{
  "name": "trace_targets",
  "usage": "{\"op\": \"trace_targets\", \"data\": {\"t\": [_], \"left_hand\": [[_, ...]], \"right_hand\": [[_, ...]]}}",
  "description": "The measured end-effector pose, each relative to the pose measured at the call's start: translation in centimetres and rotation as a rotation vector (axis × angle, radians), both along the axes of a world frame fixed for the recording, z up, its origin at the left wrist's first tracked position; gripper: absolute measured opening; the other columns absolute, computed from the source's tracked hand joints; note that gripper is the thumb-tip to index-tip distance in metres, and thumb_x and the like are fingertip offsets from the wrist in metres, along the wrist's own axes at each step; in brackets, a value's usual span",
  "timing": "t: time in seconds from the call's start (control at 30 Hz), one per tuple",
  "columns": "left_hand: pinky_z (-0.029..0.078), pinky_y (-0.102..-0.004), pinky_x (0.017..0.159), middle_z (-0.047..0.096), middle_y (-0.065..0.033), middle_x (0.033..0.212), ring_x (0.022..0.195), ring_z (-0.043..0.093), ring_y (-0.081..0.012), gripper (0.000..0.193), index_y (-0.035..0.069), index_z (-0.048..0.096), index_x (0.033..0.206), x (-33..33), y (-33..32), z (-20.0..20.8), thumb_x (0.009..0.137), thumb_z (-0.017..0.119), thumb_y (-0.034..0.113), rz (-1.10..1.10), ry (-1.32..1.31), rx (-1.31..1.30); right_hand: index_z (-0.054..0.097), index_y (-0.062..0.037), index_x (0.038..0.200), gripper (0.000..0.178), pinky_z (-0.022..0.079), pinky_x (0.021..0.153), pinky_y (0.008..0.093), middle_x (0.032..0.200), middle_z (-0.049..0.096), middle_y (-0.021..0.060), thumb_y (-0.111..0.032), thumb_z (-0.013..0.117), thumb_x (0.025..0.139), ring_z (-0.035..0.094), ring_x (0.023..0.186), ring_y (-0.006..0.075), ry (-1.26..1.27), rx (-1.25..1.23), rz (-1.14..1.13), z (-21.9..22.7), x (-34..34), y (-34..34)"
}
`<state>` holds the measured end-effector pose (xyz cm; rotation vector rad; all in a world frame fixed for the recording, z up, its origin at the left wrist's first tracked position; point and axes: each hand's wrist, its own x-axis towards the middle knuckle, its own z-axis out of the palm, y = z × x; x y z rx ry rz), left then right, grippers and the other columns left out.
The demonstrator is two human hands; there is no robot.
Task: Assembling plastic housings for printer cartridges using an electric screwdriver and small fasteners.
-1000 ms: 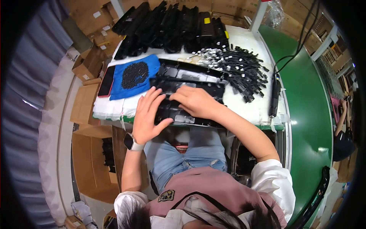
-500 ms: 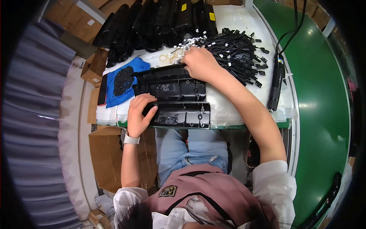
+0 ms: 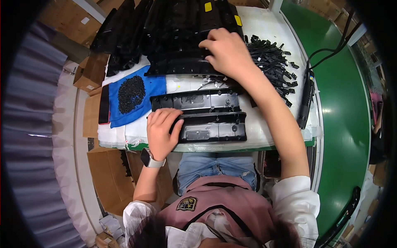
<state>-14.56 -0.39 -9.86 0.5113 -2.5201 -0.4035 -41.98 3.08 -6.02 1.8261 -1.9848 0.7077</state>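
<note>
Two long, black plastic trough-shaped covers lie side by side along the table's front edge, their ribbed insides facing up. My left hand [image 3: 162,129] grips the left end of the nearest cover [image 3: 219,131], fingers over its far wall and thumb inside. The second cover [image 3: 200,100] lies just beyond it. Farther off, my right hand [image 3: 230,51] is at the right end of another black cover [image 3: 180,63], with thumb and curled fingers about its edge; the exact contact is partly hidden. That cover lies against the large pile of black parts.
A pile of black cables [image 3: 275,68] lies right of my right hand. Small black screws [image 3: 131,94] are heaped on a blue cloth [image 3: 157,82] at the left. A corded black electric screwdriver [image 3: 306,99] lies at the right. Stacked black housings [image 3: 178,29] fill the back.
The farthest of three covers has moved away toward the stacked housings with my right hand. It now covers part of the cable pile's left side. My left hand stays at the nearest cover.
</note>
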Motion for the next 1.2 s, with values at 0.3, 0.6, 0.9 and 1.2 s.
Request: {"op": "trace_targets", "data": {"t": [0.3, 0.6, 0.9, 1.2], "left_hand": [[0.042, -0.0371, 0.080, 0.065, -0.0092, 0.097, 0.094, 0.059, -0.0282, 0.020, 0.003, 0.066, 0.096, -0.7, -1.2, 0.3, 0.078, 0.068, 0.010, -0.029, -0.003, -0.004], [0.047, -0.0398, 0.071, 0.063, -0.0112, 0.092, 0.086, 0.060, -0.0295, 0.017, 0.003, 0.066, 0.093, 1.6, -6.9, 1.7, 0.078, 0.069, 0.012, 0.310, 0.067, -0.111], [0.052, -0.0395, 0.066, 0.061, -0.0090, 0.081, 0.084, 0.062, -0.0282, 0.010, 0.007, 0.063, 0.077, 3.6, -14.6, -2.1, 0.071, 0.068, 0.013, 0.657, 0.096, -0.183], [0.050, -0.0375, 0.070, 0.059, -0.0093, 0.080, 0.080, 0.060, -0.0280, 0.011, 0.005, 0.058, 0.081, 5.1, -14.9, -3.4, 0.074, 0.066, 0.008, 0.668, 0.209, -0.151]], "right_hand": [[0.066, -0.0105, 0.108, 0.029, 0.051, 0.076, 0.0380, 0.098, 0.066, 0.0114, -0.024, 0.067, 0.083, 0.063, 0.093, 0.0299, -0.120, 0.000, -0.735, 2.8, 0.8, 18.0], [0.054, -0.0100, 0.131, 0.065, 0.050, 0.077, 0.0437, 0.091, 0.068, 0.0169, -0.056, 0.058, 0.084, 0.065, 0.086, 0.0348, -0.320, 0.390, -1.172, -3.2, -5.1, 22.4], [0.058, 0.0054, 0.119, 0.066, 0.047, 0.087, 0.0403, 0.111, 0.065, 0.0226, -0.042, 0.072, 0.076, 0.062, 0.099, 0.0338, -0.241, 0.340, -0.874, -5.3, -11.5, 23.8], [0.061, 0.0111, 0.108, 0.046, 0.047, 0.082, 0.0354, 0.102, 0.065, 0.0183, -0.029, 0.061, 0.085, 0.059, 0.085, 0.0260, -0.888, 0.126, -0.817, -4.1, -10.3, 23.3]]}}
